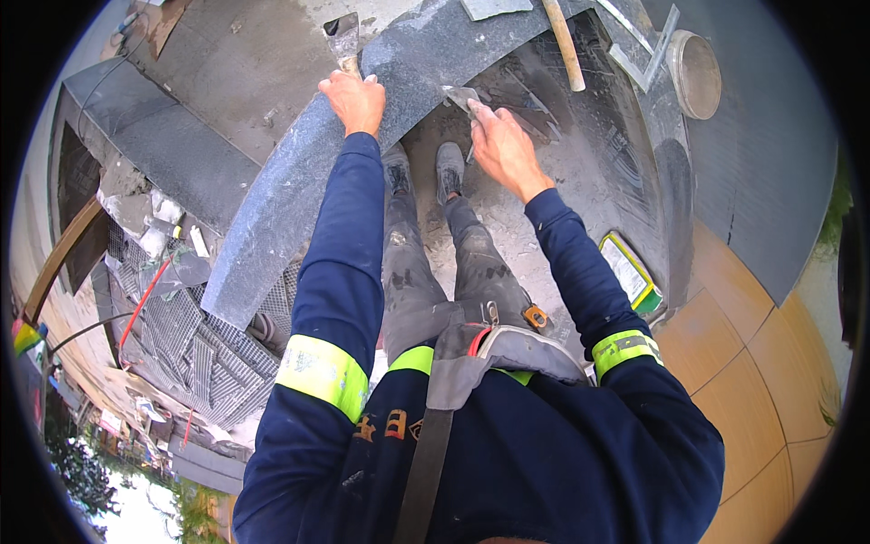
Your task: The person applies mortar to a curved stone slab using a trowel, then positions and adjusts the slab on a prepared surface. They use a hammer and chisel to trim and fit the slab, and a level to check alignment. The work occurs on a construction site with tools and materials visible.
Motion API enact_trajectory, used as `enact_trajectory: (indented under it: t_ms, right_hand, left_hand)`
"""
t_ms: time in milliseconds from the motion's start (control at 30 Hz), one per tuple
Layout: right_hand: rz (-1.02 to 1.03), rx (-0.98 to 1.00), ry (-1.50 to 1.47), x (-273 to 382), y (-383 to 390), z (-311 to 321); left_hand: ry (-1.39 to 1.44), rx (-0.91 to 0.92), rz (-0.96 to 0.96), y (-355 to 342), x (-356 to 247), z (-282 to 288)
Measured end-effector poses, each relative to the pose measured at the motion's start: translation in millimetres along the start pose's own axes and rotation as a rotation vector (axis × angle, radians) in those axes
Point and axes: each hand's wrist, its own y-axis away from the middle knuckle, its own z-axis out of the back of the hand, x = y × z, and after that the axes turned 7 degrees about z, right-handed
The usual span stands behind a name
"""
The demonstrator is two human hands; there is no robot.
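My left hand (355, 100) rests on the top edge of a curved dark grey stone slab (299, 181), fingers curled over it. A flat scraper blade (343, 38) sticks up just beyond that hand; whether the hand holds it I cannot tell. My right hand (503, 150) grips a small metal trowel (462, 98) whose blade points at the inner side of the slab. Both arms wear dark blue sleeves with yellow reflective bands. My grey shoes (424, 168) stand on dusty mortar ground between the hands.
A wooden handle (564, 45) lies across the stone at the top. A round bucket (694, 72) and metal square (645, 50) sit at the upper right. A yellow-green packet (632, 272) lies right of my legs. Metal grating (195, 344) and debris lie at the left; orange tiles (761, 363) at the right.
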Motion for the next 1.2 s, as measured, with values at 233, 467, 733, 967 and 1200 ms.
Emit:
enact_trajectory:
  t_ms: [233, 467, 733, 967, 1200]
  right_hand:
    - [-0.206, -0.172, -0.260, 51.5, 24.5, -72.4]
    - [-0.270, -0.209, -0.275, 71.4, 16.8, -100.4]
    - [-0.234, -0.228, -0.184, 54.2, -10.1, -90.9]
    - [-0.182, -0.458, -0.398, 43.8, -5.3, -80.3]
    - [0.124, -0.466, -0.213, 35.5, -32.3, -27.5]
  left_hand:
    - [-0.084, 0.029, -0.011, -9.2, 7.6, -9.2]
    - [-0.105, 0.063, -0.008, -10.2, 6.6, -6.1]
    - [-0.097, 0.051, -0.019, -6.5, 2.9, -5.1]
    - [-0.100, 0.054, -0.021, -6.8, 3.3, -2.9]
    - [0.009, 0.007, -0.097, 5.3, 2.8, 0.4]
